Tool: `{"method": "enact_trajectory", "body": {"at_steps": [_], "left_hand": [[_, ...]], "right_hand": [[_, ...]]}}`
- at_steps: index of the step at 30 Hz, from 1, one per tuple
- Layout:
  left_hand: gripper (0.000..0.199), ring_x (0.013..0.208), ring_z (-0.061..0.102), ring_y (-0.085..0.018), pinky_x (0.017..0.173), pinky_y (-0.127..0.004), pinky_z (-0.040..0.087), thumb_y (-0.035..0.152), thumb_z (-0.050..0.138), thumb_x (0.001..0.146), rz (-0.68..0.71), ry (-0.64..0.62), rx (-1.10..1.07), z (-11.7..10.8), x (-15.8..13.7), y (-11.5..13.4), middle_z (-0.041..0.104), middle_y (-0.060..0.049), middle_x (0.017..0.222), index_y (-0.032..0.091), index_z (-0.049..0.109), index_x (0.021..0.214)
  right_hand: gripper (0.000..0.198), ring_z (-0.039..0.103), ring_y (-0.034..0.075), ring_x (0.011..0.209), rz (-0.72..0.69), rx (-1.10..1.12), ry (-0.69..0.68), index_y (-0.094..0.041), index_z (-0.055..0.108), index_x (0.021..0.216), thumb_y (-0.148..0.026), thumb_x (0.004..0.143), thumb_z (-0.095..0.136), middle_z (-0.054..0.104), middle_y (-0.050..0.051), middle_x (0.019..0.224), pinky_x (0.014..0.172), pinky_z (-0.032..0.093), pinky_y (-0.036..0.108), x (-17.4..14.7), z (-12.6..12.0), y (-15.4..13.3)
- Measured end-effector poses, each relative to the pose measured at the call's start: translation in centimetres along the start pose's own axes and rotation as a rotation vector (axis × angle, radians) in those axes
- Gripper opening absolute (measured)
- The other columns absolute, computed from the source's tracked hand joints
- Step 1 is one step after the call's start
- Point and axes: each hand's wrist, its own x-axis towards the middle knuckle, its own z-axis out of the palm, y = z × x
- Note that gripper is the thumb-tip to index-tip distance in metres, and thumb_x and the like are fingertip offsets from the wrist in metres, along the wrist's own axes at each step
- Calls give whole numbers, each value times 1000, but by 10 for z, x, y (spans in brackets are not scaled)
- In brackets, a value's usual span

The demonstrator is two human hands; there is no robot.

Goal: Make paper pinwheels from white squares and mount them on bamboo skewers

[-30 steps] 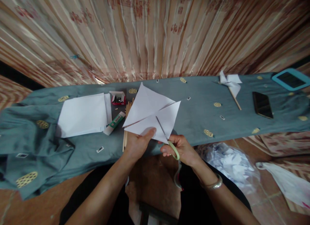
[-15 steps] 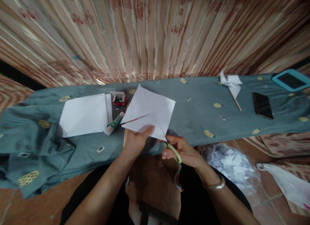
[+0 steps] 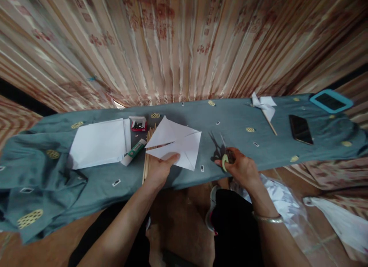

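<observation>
A square white sheet of paper (image 3: 184, 142) with slits running in from its corners is pinched in my left hand (image 3: 161, 167), thumb on top. The slit at its left corner gapes. To the right, my right hand (image 3: 243, 167) grips a pair of scissors (image 3: 225, 161) by the light-green handles. Their blades point away from me, just over the cloth, and cast a shadow there. Under the paper's left side lie several thin wooden sticks (image 3: 147, 165), partly hidden by the sheet and my left hand.
On the cloth-covered table (image 3: 184, 179) at left are a paper stack (image 3: 97, 142), a glue-stick box (image 3: 134, 151) and a small red box of metal pieces (image 3: 138, 124). At right lie a paper pinwheel (image 3: 266, 106), a phone (image 3: 300, 129) and a blue-framed tablet (image 3: 330, 100). A bag of paper scraps (image 3: 283, 200) rests on the floor.
My right hand has moved the scissors away from the paper's lower corner, to the right over the table. The paper, still in my left hand, now shows a slit at that lower corner.
</observation>
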Motion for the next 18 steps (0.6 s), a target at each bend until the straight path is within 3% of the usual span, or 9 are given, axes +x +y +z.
{"method": "enact_trajectory", "body": {"at_steps": [5,10,18], "left_hand": [[51,80,67,-22,83,-39,53,23,79,47,-142,-57,27,15,-7,-18,71,-2,85,18,62,95],[50,77,66,-21,79,-37,54,25,77,51,-140,-133,96,21,-7,-26,70,-1,81,19,63,99],[54,92,68,-27,90,-43,52,31,79,57,-83,-266,225,18,-7,-26,73,-9,96,16,63,107]], "right_hand": [[61,71,28,93,-36,-187,96,-7,46,134,-35,84,66,74,16,99,78,50,33,14,7,4],[50,67,30,100,-10,-284,130,-5,52,128,-30,86,63,72,19,105,84,48,36,28,5,4],[48,66,30,103,25,-297,171,-6,56,123,-32,84,64,71,20,108,87,48,36,43,-2,14]]}}
